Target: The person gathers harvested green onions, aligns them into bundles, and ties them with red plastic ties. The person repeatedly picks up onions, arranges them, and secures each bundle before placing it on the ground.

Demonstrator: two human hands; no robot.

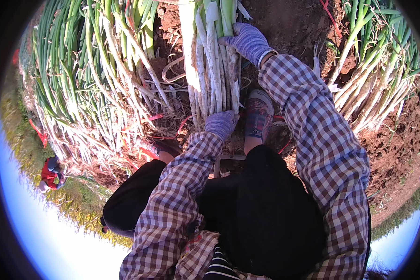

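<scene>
A bundle of long green onions (pixel 213 70) lies in front of me, white stalks towards me and green parts at the top edge of the view. My left hand (pixel 221 123), in a bluish-purple striped knit glove, is closed around the root end of the stalks. My right hand (pixel 249 41), in a matching glove, rests against the right side of the bundle higher up, its thumb over the stalks. How firmly it grips I cannot tell. Part of the bundle's roots is hidden behind my left hand.
A large pile of green onions (pixel 80 87) lies at the left, another pile (pixel 374 77) at the right, both on reddish soil (pixel 399 140). Red plastic ties (pixel 150 153) lie near my feet. My shoe (pixel 259 113) stands right of the bundle. A person in red (pixel 50 174) is far off at left.
</scene>
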